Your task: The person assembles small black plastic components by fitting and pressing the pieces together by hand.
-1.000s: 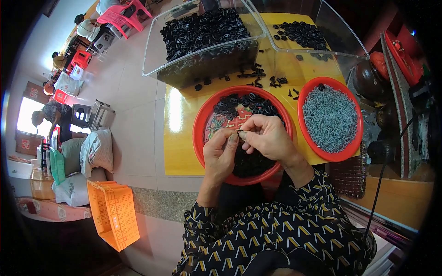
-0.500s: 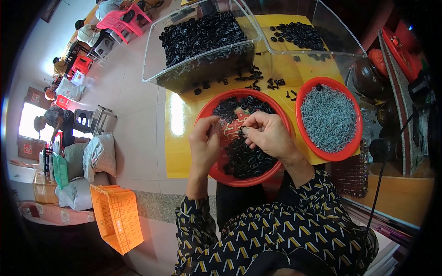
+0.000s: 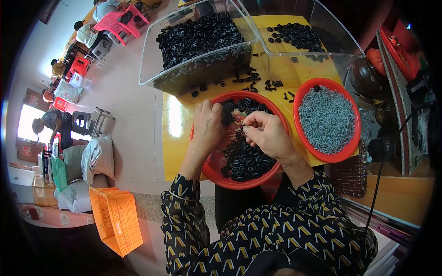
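Now my left hand (image 3: pixel 208 131) has dropped into the red bowl (image 3: pixel 216 171), fingers curled over the black plastic pieces (image 3: pixel 246 158); my right hand (image 3: pixel 267 134) pinches one small piece above them.

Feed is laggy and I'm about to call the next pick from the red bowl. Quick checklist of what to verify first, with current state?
1. Both hands over the near red bowl: ok; left hand and right hand are above it.
2. Black parts left in that bowl: ok, plenty.
3. Right-hand grip holds a piece: cannot tell; fingertips are pinched, contents too small.
4. Left hand free: cannot tell; its fingers curl down into the parts.
5. Second red bowl of grey parts beside the right hand: ok.
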Available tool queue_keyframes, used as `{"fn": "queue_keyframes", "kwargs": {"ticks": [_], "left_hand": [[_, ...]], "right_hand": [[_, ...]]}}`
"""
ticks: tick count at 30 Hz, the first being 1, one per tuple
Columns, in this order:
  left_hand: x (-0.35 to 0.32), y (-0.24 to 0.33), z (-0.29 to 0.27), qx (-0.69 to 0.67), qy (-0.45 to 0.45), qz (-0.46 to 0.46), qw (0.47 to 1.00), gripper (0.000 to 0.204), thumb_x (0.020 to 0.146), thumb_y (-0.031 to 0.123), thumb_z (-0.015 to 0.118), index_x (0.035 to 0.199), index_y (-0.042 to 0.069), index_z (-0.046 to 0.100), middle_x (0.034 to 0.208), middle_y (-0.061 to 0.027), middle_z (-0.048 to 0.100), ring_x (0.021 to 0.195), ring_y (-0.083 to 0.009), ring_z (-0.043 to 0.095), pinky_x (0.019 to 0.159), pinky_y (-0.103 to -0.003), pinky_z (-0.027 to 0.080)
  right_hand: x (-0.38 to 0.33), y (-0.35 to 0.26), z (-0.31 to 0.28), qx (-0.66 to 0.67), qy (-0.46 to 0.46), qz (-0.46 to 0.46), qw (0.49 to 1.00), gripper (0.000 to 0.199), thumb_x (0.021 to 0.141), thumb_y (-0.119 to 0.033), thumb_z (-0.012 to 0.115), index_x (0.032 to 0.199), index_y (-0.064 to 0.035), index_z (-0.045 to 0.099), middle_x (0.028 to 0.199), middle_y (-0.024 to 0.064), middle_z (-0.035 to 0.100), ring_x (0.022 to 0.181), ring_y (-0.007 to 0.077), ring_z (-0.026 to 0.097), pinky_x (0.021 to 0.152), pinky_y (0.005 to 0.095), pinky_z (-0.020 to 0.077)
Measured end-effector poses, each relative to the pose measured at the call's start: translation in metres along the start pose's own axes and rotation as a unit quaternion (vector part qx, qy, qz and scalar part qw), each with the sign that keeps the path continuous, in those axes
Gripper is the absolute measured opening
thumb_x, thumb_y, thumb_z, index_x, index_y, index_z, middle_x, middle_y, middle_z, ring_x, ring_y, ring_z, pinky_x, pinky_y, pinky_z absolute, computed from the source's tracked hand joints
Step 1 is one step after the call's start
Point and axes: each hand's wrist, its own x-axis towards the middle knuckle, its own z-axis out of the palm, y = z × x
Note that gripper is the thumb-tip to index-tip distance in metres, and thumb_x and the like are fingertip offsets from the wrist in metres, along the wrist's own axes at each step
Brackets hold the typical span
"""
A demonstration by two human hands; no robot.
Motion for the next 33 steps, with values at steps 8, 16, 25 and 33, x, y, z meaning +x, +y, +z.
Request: {"fn": "queue_keyframes", "kwargs": {"ticks": [8,16,25,33], "left_hand": [[-0.046,0.034,-0.024,-0.589,0.036,-0.24,0.771,0.008,0.077,-0.004,0.055,0.084,-0.002,0.053,0.078,-0.0047,0.058,0.068,-0.0101,0.056,0.061,-0.021,0.046],[-0.066,0.044,-0.023,-0.697,0.067,-0.254,0.667,0.018,0.073,-0.008,0.057,0.09,-0.002,0.055,0.084,-0.0058,0.059,0.076,-0.0101,0.056,0.068,-0.021,0.046],[-0.065,0.055,-0.026,-0.744,0.07,-0.274,0.605,0.011,0.078,-0.005,0.054,0.089,-0.001,0.053,0.081,-0.0052,0.057,0.066,-0.0098,0.053,0.059,-0.019,0.044],[-0.075,0.05,-0.019,-0.748,0.081,-0.251,0.609,0.024,0.077,-0.004,0.054,0.101,-0.001,0.053,0.077,-0.0032,0.055,0.065,-0.0084,0.05,0.058,-0.018,0.041]], "right_hand": [[-0.001,-0.002,0.0,0.132,-0.016,-0.032,0.991,0.006,0.08,-0.004,0.053,0.083,0.0009,0.055,0.07,0.0015,0.055,0.061,0.0057,0.052,0.055,0.0185,0.044],[-0.007,0.007,0.012,0.02,-0.038,-0.096,0.994,0.007,0.081,-0.004,0.054,0.087,-0.0001,0.055,0.074,0.0003,0.054,0.064,0.0042,0.05,0.057,0.0169,0.0422],[-0.007,0.003,0.01,0.067,-0.056,-0.038,0.995,0.005,0.081,-0.002,0.053,0.085,-0.0002,0.055,0.073,0.0006,0.054,0.065,0.0058,0.052,0.057,0.018,0.0433],[-0.009,-0.007,0.005,-0.007,-0.039,-0.025,0.999,0.006,0.078,-0.004,0.055,0.08,0.0021,0.055,0.069,0.0001,0.054,0.062,0.0046,0.05,0.056,0.0205,0.0423]]}}
